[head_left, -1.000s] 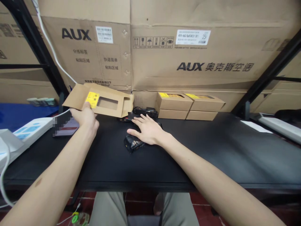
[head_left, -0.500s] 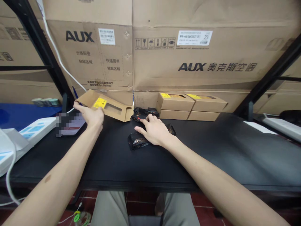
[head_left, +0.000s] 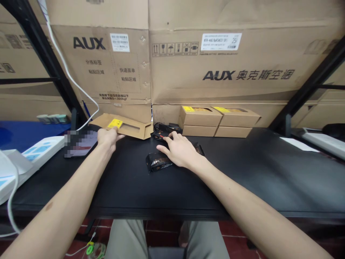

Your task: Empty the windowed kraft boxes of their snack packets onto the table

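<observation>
On the left of the black table, a thin brown window box with a yellow label lies nearly flat against the cardboard backing. My left hand is closed at its near left edge, fingers partly hidden. Several shiny black packets lie in the middle of the table. Across them rests my right hand, palm down, with its thumb apart from loosely bent fingers. Its fingertips touch or hover by a rear packet showing a bit of red; exact contact is hidden.
Brown window boxes with yellow labels stand stacked behind, to the right. At left are a phone and a white power strip with a cable. Black metal posts flank the table; a white card lies at right.
The window box has gone from tilted up and partly open to nearly flat. My left hand has moved down and slightly right along it. My right hand has barely moved.
</observation>
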{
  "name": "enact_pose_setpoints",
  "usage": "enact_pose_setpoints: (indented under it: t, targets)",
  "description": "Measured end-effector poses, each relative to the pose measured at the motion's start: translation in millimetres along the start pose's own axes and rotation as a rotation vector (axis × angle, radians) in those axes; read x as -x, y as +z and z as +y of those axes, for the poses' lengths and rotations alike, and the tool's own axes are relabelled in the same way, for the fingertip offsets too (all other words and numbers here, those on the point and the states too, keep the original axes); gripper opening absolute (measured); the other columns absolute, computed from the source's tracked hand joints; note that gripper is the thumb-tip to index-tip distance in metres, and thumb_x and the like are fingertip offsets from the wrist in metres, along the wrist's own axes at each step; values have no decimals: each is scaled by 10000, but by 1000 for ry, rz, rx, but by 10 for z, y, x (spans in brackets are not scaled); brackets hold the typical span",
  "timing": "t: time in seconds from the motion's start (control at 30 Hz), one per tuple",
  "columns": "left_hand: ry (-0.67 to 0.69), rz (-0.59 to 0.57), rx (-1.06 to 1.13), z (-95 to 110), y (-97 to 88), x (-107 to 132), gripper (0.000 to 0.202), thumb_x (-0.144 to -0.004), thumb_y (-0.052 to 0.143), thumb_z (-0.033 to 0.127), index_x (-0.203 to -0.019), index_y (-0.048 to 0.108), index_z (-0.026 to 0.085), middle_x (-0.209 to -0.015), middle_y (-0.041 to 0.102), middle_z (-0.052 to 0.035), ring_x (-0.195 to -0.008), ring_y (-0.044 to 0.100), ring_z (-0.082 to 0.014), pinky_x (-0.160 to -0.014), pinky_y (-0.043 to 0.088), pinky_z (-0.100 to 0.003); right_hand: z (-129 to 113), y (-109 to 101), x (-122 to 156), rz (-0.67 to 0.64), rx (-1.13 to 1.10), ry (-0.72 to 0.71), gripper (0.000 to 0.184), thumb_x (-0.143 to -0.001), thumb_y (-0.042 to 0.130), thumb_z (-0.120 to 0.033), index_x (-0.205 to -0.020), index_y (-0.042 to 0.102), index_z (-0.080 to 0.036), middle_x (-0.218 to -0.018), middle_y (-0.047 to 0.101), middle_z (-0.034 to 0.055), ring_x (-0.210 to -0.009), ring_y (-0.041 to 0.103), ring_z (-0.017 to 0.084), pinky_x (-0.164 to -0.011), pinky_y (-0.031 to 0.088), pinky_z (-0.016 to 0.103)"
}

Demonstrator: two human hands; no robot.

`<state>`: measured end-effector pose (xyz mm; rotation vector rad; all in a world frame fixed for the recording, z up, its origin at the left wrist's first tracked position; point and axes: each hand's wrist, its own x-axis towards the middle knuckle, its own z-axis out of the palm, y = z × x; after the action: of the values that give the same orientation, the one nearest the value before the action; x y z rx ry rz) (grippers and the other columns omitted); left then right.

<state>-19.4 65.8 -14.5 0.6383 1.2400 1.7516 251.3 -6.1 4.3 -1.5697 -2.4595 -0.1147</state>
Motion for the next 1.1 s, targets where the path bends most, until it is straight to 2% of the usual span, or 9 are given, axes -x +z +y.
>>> enact_pose_setpoints:
  t: [0.2, 0.3, 0.5, 0.63, 0.8, 0.9, 0.97, 1.03, 1.1]
  targets:
    - [-57, 171, -70, 41, 38, 122, 460, -921, 540, -53, -1340, 591, 128, -1191, 720, -131, -970, 767, -218, -744, 684, -346, -2, -4, 24, -3, 11, 7, 661, -1061, 379, -595, -1451, 619, -117, -1369, 595, 208, -1301, 584, 362, -1113, 456, 473]
    - [-88, 195, -100, 54, 53, 148, 468, -918, 502, -71, -1327, 599, 134, -1169, 736, -137, -968, 784, -223, -726, 693, -333, -2, -7, 26, -3, 21, 9, 647, -1065, 383, -583, -1461, 610, -124, -1372, 597, 199, -1296, 587, 353, -1112, 453, 465]
    - [-124, 172, -206, 29, 105, 206, 368, -992, 608, 119, -1359, 596, 141, -1199, 738, -133, -918, 778, -204, -713, 682, -328, 12, -17, 18, -8, 34, 16, 637, -1067, 383, -577, -1456, 614, -128, -1374, 596, 200, -1294, 585, 355, -1101, 455, 463]
    - [-154, 81, -310, 43, 119, 267, 357, -1000, 568, 148, -1356, 579, 118, -1133, 760, -204, -804, 804, -247, -654, 678, -372, 18, -16, 12, -21, 33, 24, 643, -1068, 384, -576, -1472, 599, -125, -1388, 589, 204, -1306, 578, 353, -1105, 453, 457]
    - [-152, -84, -545, 110, 99, 337, 238, -1010, 516, 297, -1010, 688, 132, -760, 761, -166, -551, 721, -231, -503, 613, -340, 19, -15, 7, -27, 28, 23, 635, -1068, 397, -567, -1478, 594, -123, -1394, 588, 204, -1310, 573, 352, -1105, 456, 457]
    - [-15, -134, -735, 142, 110, 381, 354, -997, 477, 403, -786, 662, 188, -583, 670, -99, -484, 659, -238, -464, 575, -360, 19, -18, 4, -30, 23, 29, 628, -1069, 401, -560, -1487, 587, -130, -1403, 583, 199, -1314, 566, 346, -1105, 456, 455]
    - [158, -133, -866, 139, 129, 407, 425, -992, 435, 475, -765, 665, 199, -663, 705, -122, -643, 727, -292, -600, 621, -431, 19, -18, 1, -28, 21, 31, 625, -1068, 405, -560, -1485, 589, -132, -1400, 585, 197, -1315, 565, 344, -1105, 457, 457]
    - [358, -128, -998, 103, 145, 421, 406, -974, 454, 487, -892, 718, 189, -965, 782, -176, -1019, 747, -364, -890, 608, -517, 19, -15, -3, -25, 21, 27, 625, -1067, 410, -561, -1484, 590, -132, -1397, 586, 197, -1314, 568, 346, -1105, 459, 462]
    - [522, -156, -1135, 32, 145, 414, 380, -930, 543, 445, -1115, 740, 178, -1329, 719, -194, -1368, 576, -405, -1142, 448, -567, 20, -11, -5, -24, 22, 25, 625, -1065, 414, -562, -1482, 590, -131, -1395, 587, 197, -1315, 568, 348, -1106, 460, 464]
